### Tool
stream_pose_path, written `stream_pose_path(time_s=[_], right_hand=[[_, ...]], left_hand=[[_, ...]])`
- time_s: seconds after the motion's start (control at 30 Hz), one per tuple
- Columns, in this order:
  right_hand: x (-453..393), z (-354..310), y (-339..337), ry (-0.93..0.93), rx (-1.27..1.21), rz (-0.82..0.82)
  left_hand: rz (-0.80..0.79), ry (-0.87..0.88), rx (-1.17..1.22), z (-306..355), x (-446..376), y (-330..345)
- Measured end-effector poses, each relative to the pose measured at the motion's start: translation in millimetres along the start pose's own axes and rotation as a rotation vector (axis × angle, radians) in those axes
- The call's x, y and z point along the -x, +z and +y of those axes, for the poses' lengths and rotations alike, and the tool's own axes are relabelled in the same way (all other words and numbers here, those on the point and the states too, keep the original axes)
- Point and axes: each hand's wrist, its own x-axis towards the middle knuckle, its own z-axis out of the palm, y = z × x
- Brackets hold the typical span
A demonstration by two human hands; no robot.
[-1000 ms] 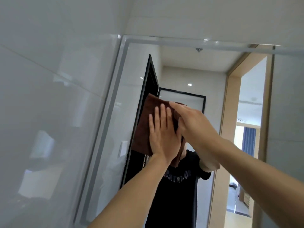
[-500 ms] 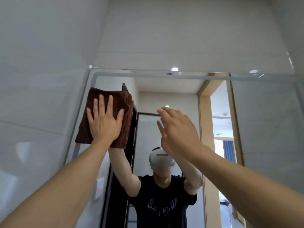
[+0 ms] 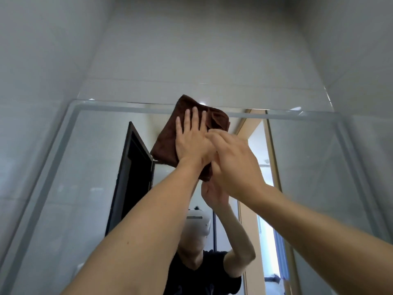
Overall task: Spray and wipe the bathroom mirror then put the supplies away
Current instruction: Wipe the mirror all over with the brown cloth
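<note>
One brown cloth (image 3: 170, 143) lay flat against the mirror (image 3: 319, 167), overlapping its top edge. The left hand (image 3: 192, 143) pressed it with straight fingers; the right hand (image 3: 234, 165) overlapped the left, fingers bent, grip unclear. Risk judged: the cloth's loose lower corner could slip and smear; two hands, no spray bottle visible.

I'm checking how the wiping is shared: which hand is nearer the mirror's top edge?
Left. The left hand presses flat on the brown cloth, fingertips just below the mirror's top edge. The right hand sits lower, at the cloth's lower right.
</note>
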Motion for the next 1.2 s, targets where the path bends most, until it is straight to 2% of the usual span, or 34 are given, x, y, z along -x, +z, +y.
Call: stream_pose_path(time_s=[0.17,0.3,0.47,0.63,0.77,0.87,0.93,1.07,1.2], right_hand=[[-9,22,-6,0.042,-0.031,0.083],[-17,24,9,0.077,-0.039,0.127],[-30,0,37,0.092,0.0,0.074],[-35,-32,59,0.063,-0.016,0.008],[-30,-44,62,0.024,-0.022,-0.008],[-21,-41,56,-0.001,-0.029,-0.014],[-15,-34,49,-0.002,-0.025,-0.027],[-5,-13,35,0.011,0.0,-0.049],[7,8,20,0.073,-0.007,-0.045]], left_hand=[[-0.011,0.257,-0.013,27,-22,0],[-0.01,0.329,0.04,-8,-26,-2],[0.061,0.12,0.057,-114,-28,-2],[0.063,-0.14,0.039,-240,-24,-8],[0.03,-0.272,0.024,-288,-19,-12],[0.017,-0.341,0.002,-281,-17,-11],[0.02,-0.449,0.02,-264,-14,-8],[0.035,-0.637,0.072,-206,-9,-3],[0.055,-0.547,0.07,-119,-5,1]])
